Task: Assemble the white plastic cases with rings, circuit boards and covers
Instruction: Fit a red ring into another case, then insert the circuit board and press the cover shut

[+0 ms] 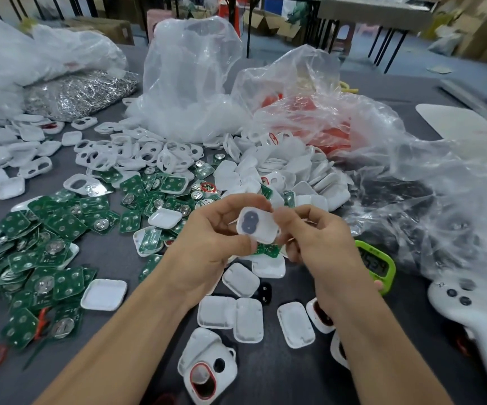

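— While both hands are raised over the middle of the bench (265, 372), where does the white case (255, 225) sit?

— Between them, lifted clear of the bench; the left hand (207, 238) grips its left side, thumb on the near edge and fingers curled behind the far edge; the right hand (318, 238) pinches its right edge, though those fingertips are blurred.

— So the hands are together?

— Close together, both clamped on that one case; it is tilted, and the face turned to the camera shows two dark round patches that join.

— What lies under it?

— A green board edge peeks out just below the case; I cannot tell whether it is held or lying on the bench; nearer still, closed cases (248, 320) lie flat between the forearms, and one open case with a red ring (204, 375) sits at the near edge.

— And the stock?

— Green circuit boards (46, 258) spread across the left; white covers (280, 176) are heaped just beyond the hands; white frames with holes (148, 153) lie farther left of those; plastic bags (189, 74) stand at the far side, with a pile of silver metal clips (81, 95) at the far left.

— Anything on the right?

— A green timer (378, 264) just beside the right wrist; a white controller (470, 311) farther right.
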Tool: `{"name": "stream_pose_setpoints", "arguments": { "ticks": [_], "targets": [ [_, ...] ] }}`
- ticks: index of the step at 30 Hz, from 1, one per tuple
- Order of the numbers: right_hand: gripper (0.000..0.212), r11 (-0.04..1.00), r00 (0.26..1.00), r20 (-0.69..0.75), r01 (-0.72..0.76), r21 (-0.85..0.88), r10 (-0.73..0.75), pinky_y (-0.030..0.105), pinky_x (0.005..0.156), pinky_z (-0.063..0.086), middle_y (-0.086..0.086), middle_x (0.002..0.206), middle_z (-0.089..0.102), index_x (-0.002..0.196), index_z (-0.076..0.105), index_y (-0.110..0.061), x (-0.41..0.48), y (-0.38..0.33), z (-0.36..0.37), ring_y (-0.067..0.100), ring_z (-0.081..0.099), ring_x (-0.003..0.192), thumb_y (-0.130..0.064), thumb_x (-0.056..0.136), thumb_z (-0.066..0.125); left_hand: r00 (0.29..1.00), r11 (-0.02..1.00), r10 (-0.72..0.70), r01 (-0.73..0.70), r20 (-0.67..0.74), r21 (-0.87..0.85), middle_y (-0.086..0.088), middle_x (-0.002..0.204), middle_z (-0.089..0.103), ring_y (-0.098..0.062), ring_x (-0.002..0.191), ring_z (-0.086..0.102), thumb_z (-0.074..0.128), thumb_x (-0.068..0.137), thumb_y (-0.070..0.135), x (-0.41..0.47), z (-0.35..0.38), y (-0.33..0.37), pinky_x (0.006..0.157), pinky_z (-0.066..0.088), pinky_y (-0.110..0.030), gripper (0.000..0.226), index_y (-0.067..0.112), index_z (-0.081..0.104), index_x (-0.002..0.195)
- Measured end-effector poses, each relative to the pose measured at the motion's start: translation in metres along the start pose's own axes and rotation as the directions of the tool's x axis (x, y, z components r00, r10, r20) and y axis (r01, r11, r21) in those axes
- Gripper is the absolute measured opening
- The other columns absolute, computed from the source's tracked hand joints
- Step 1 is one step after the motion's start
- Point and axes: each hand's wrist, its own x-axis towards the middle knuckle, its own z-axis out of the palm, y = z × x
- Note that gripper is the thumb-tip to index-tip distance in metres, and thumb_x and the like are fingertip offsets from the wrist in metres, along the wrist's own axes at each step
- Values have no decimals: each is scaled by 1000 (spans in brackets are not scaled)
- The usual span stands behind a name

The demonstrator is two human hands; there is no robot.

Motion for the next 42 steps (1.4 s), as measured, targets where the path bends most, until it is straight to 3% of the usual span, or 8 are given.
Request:
{"name": "stream_pose_setpoints", "arguments": {
  "ticks": [8, 16, 24, 28, 31, 34, 37, 42],
  "targets": [
    [15, 999, 988, 147, 42, 5, -42, 23, 47, 41, 18, 64, 67, 88, 71, -1, -6, -1, -3, 21, 59, 49, -15, 88, 79, 999, 998, -48, 48, 19, 46, -12, 112, 76, -28, 95, 72, 67, 68, -16, -2, 1, 5, 91, 54, -46, 59, 19, 78, 114],
    [10, 887, 957, 277, -197, 417, 82, 21, 50, 43, 7, 61, 65, 64, 76, -16, -11, -5, 11, 11, 57, 47, -16, 74, 78, 998, 989, -65, 62, -18, -136, -7, 107, 77, -19, 92, 73, 71, 78, -6, 0, 6, 7, 87, 57, -27, 48, 13, 74, 122],
    [12, 890, 956, 290, -176, 420, 52, 26, 49, 42, 12, 67, 68, 78, 76, -11, -15, -2, 19, 18, 60, 47, -20, 86, 75, 983, 954, -172, 182, 62, -238, -10, 130, 70, -21, 112, 71, 89, 72, 27, -1, 0, 14, 84, 59, -30, 52, 18, 76, 121],
    [45, 928, 973, 201, -175, 329, 112, 24, 42, 42, 16, 66, 70, 69, 76, -12, -11, -11, 12, 20, 60, 45, -55, 80, 67, 977, 931, -210, 212, 39, -298, -13, 127, 71, -26, 114, 70, 92, 70, 26, 1, -6, 18, 103, 55, -40, 57, 14, 75, 123],
    [43, 978, 996, -66, -44, 204, 59, 22, 38, 39, 15, 64, 71, 72, 66, -10, -2, -11, -7, 18, 56, 42, -43, 99, 62, 966, 881, -259, 226, -23, -416, -21, 127, 70, -34, 115, 70, 79, 83, 16, 1, -12, 25, 89, 62, -42, 40, 7, 75, 122],
    [26, 956, 953, -235, 128, -265, -193, 24, 48, 43, -2, 64, 72, 69, 70, -22, 6, -4, -26, 10, 57, 45, -29, 94, 69, 958, 862, -285, 236, -44, -450, -20, 125, 71, -30, 109, 73, 59, 92, 14, 0, -20, 33, 76, 64, -37, 31, 5, 77, 116],
    [12, 732, 910, -171, 181, -657, -379, 10, 53, 41, -21, 66, 67, 73, 74, -32, 5, -3, -35, -1, 63, 64, -26, 83, 78, 956, 873, -275, 204, -101, -443, -17, 122, 73, -25, 105, 75, 58, 92, 20, 2, -25, 36, 76, 63, -34, 35, 3, 72, 120],
    [10, 611, 927, 32, 271, -744, -373, 18, 75, 46, -14, 80, 68, 90, 79, -36, -3, -4, -23, 7, 60, 83, -36, 80, 80, 953, 885, -268, 184, -144, -428, -14, 117, 75, -22, 101, 76, 56, 92, 27, 4, -28, 34, 78, 63, -33, 38, 8, 66, 124]
  ]
}}
